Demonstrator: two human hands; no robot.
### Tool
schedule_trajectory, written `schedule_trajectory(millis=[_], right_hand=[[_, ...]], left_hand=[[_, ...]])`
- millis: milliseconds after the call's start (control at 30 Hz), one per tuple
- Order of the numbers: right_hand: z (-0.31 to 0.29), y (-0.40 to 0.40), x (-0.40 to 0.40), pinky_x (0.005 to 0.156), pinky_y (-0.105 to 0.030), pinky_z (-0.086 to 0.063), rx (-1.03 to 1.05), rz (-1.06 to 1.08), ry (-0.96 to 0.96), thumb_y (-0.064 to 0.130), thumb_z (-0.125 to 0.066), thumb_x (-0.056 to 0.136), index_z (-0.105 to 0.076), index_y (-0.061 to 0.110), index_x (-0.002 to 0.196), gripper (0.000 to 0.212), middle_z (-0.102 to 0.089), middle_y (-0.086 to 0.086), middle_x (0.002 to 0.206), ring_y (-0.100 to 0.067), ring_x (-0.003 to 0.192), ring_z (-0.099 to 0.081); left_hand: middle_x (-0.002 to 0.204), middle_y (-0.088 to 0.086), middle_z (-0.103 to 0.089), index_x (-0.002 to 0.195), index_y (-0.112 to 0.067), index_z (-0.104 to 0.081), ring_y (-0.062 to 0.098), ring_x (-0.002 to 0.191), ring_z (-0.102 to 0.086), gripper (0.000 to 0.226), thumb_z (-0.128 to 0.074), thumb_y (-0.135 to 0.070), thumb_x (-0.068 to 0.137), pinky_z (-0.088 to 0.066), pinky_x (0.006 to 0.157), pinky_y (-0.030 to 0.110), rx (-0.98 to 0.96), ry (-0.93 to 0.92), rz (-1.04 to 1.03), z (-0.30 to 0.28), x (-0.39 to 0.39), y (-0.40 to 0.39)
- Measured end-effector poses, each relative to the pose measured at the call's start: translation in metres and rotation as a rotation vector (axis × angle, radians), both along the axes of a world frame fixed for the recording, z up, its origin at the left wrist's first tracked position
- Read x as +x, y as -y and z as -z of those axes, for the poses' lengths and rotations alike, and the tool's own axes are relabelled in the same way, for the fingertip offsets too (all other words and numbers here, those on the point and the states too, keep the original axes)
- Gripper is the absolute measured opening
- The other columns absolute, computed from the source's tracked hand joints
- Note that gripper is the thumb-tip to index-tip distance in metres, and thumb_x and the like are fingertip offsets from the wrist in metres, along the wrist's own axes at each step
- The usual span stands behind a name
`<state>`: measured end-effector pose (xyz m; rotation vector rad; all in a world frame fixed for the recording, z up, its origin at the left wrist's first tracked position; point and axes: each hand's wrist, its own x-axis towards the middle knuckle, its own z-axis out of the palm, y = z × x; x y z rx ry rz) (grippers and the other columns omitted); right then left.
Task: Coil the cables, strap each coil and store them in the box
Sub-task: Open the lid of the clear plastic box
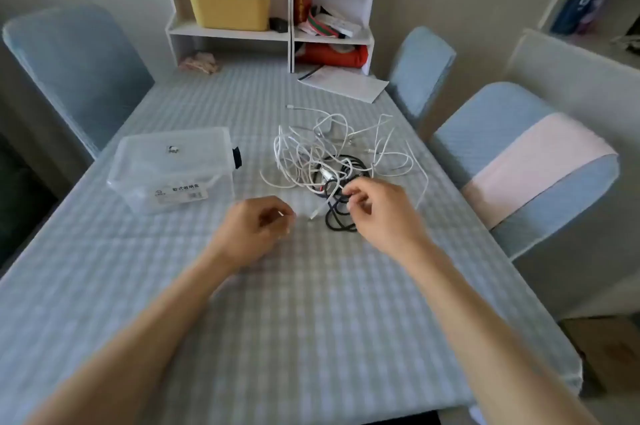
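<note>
The cables point(332, 151) lie in 1 loose tangle on the checked tablecloth point(311, 320), just beyond the fingertips of both hands.

Head view: the right hand point(377, 206) has its fingers curled at the near edge of the heap, apparently pinching a strand where the black cable point(341, 213) loops out toward the person; whether it grips black or white cord cannot be told. The left hand point(256, 227) sits left of the heap, fingers curled in, with a thin white bit at its fingertips that may be a cable end; the picture is too soft to be sure. A white plug end point(313, 215) lies between the 2 hands.

The cords look light, thin and limp, so they should bend easily but snag on one another when pulled. A sensible hold is likely a plug end, drawing 1 cord free before winding it.

Counted: 1 black cable; several white cables point(311, 147), probably 3 or more, the exact number hidden in the knot. 1 clear plastic box point(173, 168), lid on, stands beyond and left of the left hand's fingers, apart from the heap. 1 dark object point(237, 157), perhaps straps, sits just beside the box's right wall. No coil is made yet.
</note>
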<state>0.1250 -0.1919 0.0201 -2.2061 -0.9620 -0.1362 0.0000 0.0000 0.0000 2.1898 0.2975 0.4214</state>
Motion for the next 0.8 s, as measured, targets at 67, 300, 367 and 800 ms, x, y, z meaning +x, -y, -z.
schedule_trajectory(millis=[67,300,367,800], right_hand=[[0.006,-0.017,-0.001,0.079,-0.037,-0.054,-0.114,-0.034,0.090,0.010,-0.064,0.085,-0.068,0.024,0.116,0.035,-0.059,0.008,0.107,-0.013,0.092,-0.060],[0.043,-0.042,0.008,0.083,-0.043,-0.048,0.008,-0.131,0.466,0.026,-0.064,0.087,-0.073,0.012,0.087,0.016,-0.062,-0.001,0.093,-0.028,0.092,-0.055],[0.040,-0.041,0.003,0.089,-0.036,-0.043,0.058,-0.182,0.493,0.027,-0.063,0.090,-0.072,0.014,0.091,0.017,-0.065,0.003,0.092,-0.024,0.095,-0.056],[0.029,-0.029,-0.016,0.073,-0.022,-0.048,0.312,-0.286,0.191,0.022,-0.070,0.089,-0.072,0.009,0.094,0.014,-0.069,0.003,0.082,-0.012,0.077,-0.062]], left_hand=[[0.062,-0.006,-0.068,0.082,-0.021,-0.070,0.005,0.056,-0.059,0.015,-0.067,-0.008,0.089,-0.048,0.061,0.023,-0.140,0.040,-0.042,0.003,0.001,-0.004],[0.085,-0.013,-0.071,0.097,-0.023,-0.072,0.007,0.066,-0.064,0.012,-0.074,-0.019,0.086,-0.049,0.063,0.016,0.063,0.134,-0.108,0.017,0.005,-0.004],[0.093,-0.012,-0.070,0.105,-0.021,-0.073,0.008,0.067,-0.064,0.019,-0.075,-0.023,0.086,-0.049,0.062,0.014,0.118,0.184,-0.078,0.018,0.003,0.000],[0.072,0.000,-0.073,0.082,-0.020,-0.072,0.010,0.058,-0.062,0.010,-0.067,-0.018,0.091,-0.053,0.060,0.025,-0.265,0.195,-0.065,-0.004,-0.009,0.016]])
